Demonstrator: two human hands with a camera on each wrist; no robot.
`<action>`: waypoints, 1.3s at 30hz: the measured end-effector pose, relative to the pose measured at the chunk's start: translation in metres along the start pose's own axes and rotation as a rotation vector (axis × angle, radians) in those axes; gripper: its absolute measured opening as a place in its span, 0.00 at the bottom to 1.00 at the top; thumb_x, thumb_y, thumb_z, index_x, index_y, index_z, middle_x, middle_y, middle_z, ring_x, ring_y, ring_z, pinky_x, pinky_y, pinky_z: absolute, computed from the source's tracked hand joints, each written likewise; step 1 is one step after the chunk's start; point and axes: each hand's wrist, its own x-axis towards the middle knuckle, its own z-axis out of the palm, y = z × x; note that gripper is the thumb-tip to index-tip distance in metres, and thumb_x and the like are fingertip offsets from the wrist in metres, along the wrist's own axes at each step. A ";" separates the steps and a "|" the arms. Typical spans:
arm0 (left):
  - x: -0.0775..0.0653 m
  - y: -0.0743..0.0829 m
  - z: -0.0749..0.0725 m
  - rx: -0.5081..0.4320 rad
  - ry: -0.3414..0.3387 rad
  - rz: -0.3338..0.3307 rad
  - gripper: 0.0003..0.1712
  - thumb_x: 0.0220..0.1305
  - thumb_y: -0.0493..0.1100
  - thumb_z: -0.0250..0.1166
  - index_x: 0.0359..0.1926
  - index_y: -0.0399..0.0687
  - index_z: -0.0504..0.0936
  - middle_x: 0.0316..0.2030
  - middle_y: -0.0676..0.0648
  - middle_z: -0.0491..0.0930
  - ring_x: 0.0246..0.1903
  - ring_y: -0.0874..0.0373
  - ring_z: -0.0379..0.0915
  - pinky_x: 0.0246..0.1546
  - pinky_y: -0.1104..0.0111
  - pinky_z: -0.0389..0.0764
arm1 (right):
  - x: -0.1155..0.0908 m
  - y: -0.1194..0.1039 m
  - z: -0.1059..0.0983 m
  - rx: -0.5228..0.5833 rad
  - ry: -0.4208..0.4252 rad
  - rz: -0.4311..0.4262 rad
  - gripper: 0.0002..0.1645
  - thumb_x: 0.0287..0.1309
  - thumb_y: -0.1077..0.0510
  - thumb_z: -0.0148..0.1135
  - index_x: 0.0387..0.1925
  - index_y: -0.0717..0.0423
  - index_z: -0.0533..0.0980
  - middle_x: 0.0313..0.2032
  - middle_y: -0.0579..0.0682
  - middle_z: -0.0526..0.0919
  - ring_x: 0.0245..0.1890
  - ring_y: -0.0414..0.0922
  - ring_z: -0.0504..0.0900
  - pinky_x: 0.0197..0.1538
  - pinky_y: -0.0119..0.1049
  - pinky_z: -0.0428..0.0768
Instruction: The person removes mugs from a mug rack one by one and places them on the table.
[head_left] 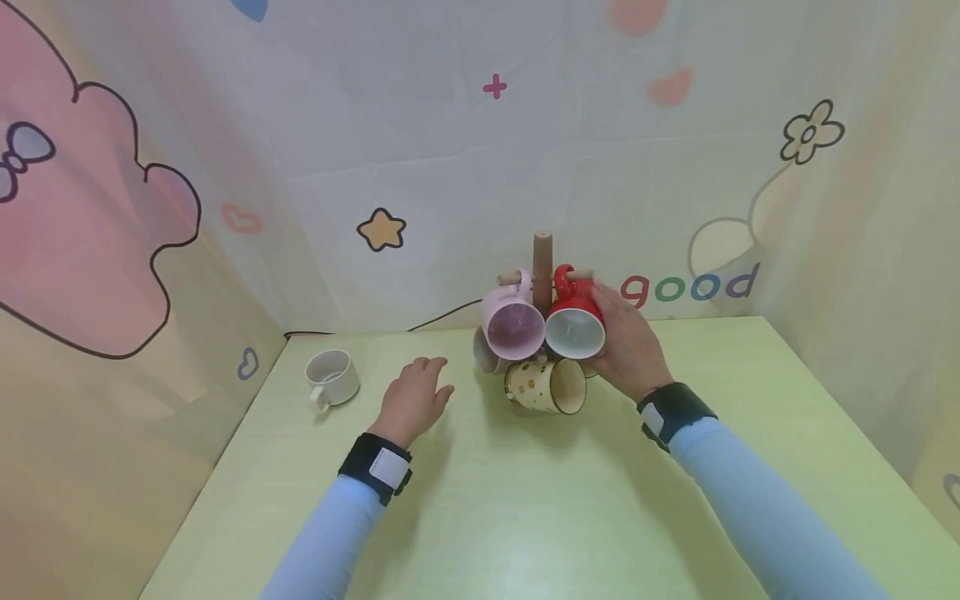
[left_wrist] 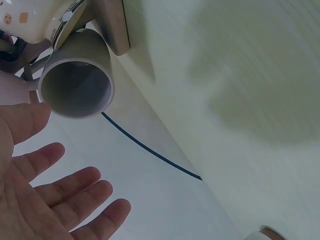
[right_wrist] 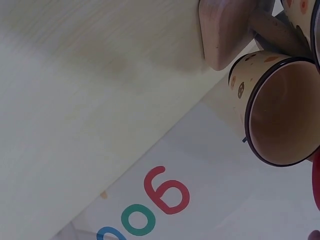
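Observation:
A wooden mug tree [head_left: 542, 250] stands near the back wall. On its upper right peg hangs a red mug [head_left: 576, 302] by its handle, mouth facing forward. My right hand [head_left: 633, 346] touches that mug's right side with straight fingers; its thumb is mostly hidden. A lilac mug [head_left: 495, 310] hangs on the left peg. Lower down are a cream patterned mug [head_left: 528, 387], a second cream mug [right_wrist: 240, 87] behind, and a pale grey mug [left_wrist: 75, 90]. Left of the tree, my left hand [head_left: 412, 400] hovers with fingers spread, holding nothing.
A white cup [head_left: 333, 379] stands upright at the table's back left, its handle facing forward. A dark cord [head_left: 442, 315] runs along the back wall. Printed cloth walls [head_left: 420, 125] enclose the pale green table [head_left: 480, 517] at the back and sides.

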 end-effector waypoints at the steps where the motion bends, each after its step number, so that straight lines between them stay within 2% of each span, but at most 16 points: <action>1: 0.000 0.000 0.000 0.002 -0.001 0.003 0.28 0.70 0.47 0.63 0.66 0.40 0.71 0.59 0.33 0.73 0.57 0.39 0.72 0.52 0.47 0.77 | 0.000 0.000 0.000 -0.001 -0.002 -0.004 0.69 0.31 0.60 0.87 0.73 0.57 0.54 0.70 0.62 0.62 0.68 0.62 0.62 0.65 0.62 0.64; 5: 0.000 0.001 0.001 0.010 -0.002 0.013 0.28 0.70 0.47 0.63 0.66 0.39 0.71 0.59 0.33 0.73 0.57 0.38 0.72 0.52 0.47 0.77 | 0.001 0.002 0.000 -0.011 0.002 -0.034 0.67 0.30 0.60 0.87 0.71 0.58 0.57 0.70 0.61 0.62 0.68 0.61 0.62 0.65 0.61 0.65; 13: -0.001 -0.001 0.003 0.020 0.003 0.036 0.28 0.70 0.47 0.63 0.65 0.39 0.71 0.58 0.33 0.74 0.56 0.38 0.73 0.50 0.47 0.77 | 0.001 0.003 -0.001 0.001 0.007 -0.068 0.67 0.30 0.59 0.87 0.71 0.58 0.56 0.71 0.60 0.62 0.69 0.60 0.62 0.64 0.60 0.66; 30: -0.004 -0.003 0.008 0.013 -0.008 0.049 0.28 0.69 0.48 0.64 0.64 0.39 0.72 0.57 0.34 0.74 0.55 0.39 0.73 0.49 0.47 0.77 | -0.003 -0.002 -0.005 0.024 -0.006 -0.026 0.67 0.33 0.58 0.86 0.73 0.55 0.54 0.70 0.60 0.63 0.70 0.59 0.62 0.63 0.60 0.67; 39: -0.004 -0.003 0.011 0.016 -0.012 0.046 0.28 0.69 0.48 0.64 0.64 0.39 0.72 0.57 0.34 0.74 0.55 0.39 0.73 0.50 0.47 0.77 | -0.006 -0.002 -0.009 0.042 0.023 -0.045 0.67 0.31 0.59 0.87 0.71 0.56 0.56 0.69 0.61 0.65 0.68 0.60 0.65 0.62 0.61 0.67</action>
